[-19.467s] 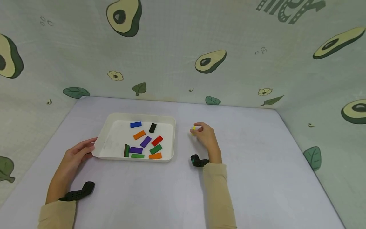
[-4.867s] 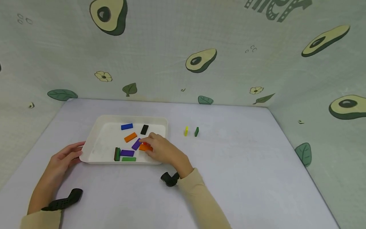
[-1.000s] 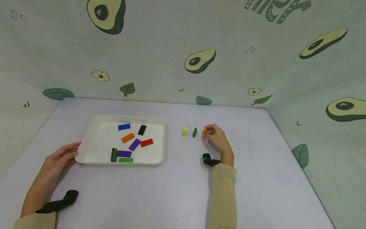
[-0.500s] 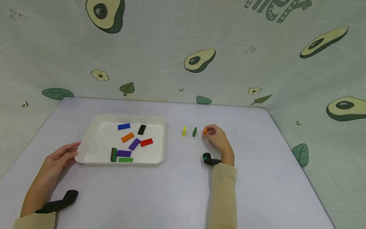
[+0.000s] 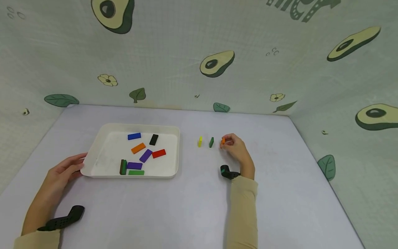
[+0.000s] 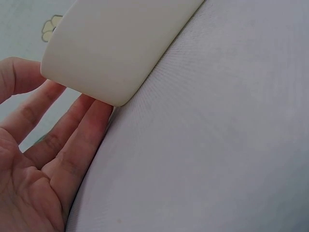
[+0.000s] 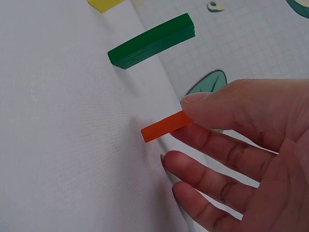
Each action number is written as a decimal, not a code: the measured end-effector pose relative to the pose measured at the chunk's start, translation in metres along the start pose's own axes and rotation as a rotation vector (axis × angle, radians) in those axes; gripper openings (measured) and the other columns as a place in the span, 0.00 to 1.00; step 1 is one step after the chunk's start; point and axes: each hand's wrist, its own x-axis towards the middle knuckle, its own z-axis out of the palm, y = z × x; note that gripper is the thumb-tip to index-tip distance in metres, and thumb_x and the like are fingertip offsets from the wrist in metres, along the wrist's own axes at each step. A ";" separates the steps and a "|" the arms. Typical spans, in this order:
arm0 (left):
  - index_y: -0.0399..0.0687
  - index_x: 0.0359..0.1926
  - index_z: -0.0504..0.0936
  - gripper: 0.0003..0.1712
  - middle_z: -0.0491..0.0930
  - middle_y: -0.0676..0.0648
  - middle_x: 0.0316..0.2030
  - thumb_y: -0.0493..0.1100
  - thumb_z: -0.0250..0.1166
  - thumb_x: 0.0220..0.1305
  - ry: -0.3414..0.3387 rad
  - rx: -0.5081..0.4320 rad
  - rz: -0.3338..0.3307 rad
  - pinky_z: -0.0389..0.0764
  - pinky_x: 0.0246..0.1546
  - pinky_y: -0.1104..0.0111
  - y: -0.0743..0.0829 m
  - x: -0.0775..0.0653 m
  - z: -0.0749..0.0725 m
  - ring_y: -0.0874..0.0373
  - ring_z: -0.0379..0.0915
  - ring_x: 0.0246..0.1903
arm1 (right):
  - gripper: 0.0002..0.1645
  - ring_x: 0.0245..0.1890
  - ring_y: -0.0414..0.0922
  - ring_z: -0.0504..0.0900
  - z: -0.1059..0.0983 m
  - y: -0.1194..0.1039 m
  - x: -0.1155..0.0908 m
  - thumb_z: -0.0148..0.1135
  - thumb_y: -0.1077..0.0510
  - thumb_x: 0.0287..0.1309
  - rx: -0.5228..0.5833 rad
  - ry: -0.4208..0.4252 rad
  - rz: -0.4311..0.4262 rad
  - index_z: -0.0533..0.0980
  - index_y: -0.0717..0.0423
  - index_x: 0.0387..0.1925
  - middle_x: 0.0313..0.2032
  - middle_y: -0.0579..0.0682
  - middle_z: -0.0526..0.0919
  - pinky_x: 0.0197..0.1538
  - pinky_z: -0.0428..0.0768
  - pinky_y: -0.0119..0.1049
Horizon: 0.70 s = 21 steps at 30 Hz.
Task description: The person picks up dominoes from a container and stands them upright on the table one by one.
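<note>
My right hand (image 5: 237, 148) pinches a small orange block (image 7: 166, 126) upright between thumb and index finger, at the table surface. To its left stand a green block (image 5: 211, 142) and a yellow block (image 5: 200, 141), both upright and spaced apart. My left hand (image 5: 63, 173) touches the left end of a white tray (image 5: 178, 152). Its fingers are fairly straight against the tray wall in the left wrist view. Inside the tray lie a blue block (image 5: 134, 136), a black one (image 5: 153, 139), a red block (image 5: 159, 153) and several others.
Also in the tray are an orange block (image 5: 138, 148), two purple blocks, a light green block (image 5: 136, 172) and a brown-and-green pair (image 5: 123, 167) along the near wall. A hanging avocado-print cloth (image 5: 174, 79) borders the white table (image 5: 174, 214) at the back and sides.
Since about five seconds ago my right hand has carried the orange block out of the tray to the right of the green one. Over the last second both hands stay nearly still.
</note>
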 end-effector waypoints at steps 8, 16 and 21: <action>0.49 0.59 0.73 0.20 0.76 0.67 0.49 0.40 0.57 0.66 0.001 -0.003 -0.005 0.76 0.36 0.84 0.001 0.001 0.000 0.77 0.74 0.41 | 0.21 0.49 0.51 0.74 0.001 0.000 0.000 0.61 0.60 0.56 0.010 0.002 0.001 0.70 0.58 0.52 0.52 0.57 0.75 0.45 0.74 0.35; 0.49 0.59 0.73 0.20 0.75 0.67 0.49 0.41 0.57 0.66 0.008 0.015 -0.015 0.76 0.36 0.85 0.002 0.000 0.000 0.77 0.74 0.42 | 0.22 0.49 0.51 0.74 0.000 0.001 0.001 0.60 0.60 0.57 0.013 -0.003 -0.001 0.70 0.58 0.53 0.52 0.58 0.75 0.45 0.74 0.34; 0.49 0.58 0.74 0.20 0.76 0.67 0.49 0.40 0.57 0.66 0.012 -0.002 0.000 0.76 0.36 0.84 0.001 0.000 0.001 0.77 0.74 0.42 | 0.22 0.49 0.51 0.75 0.001 0.001 0.001 0.60 0.60 0.57 0.005 -0.004 0.002 0.70 0.58 0.53 0.52 0.58 0.75 0.45 0.74 0.34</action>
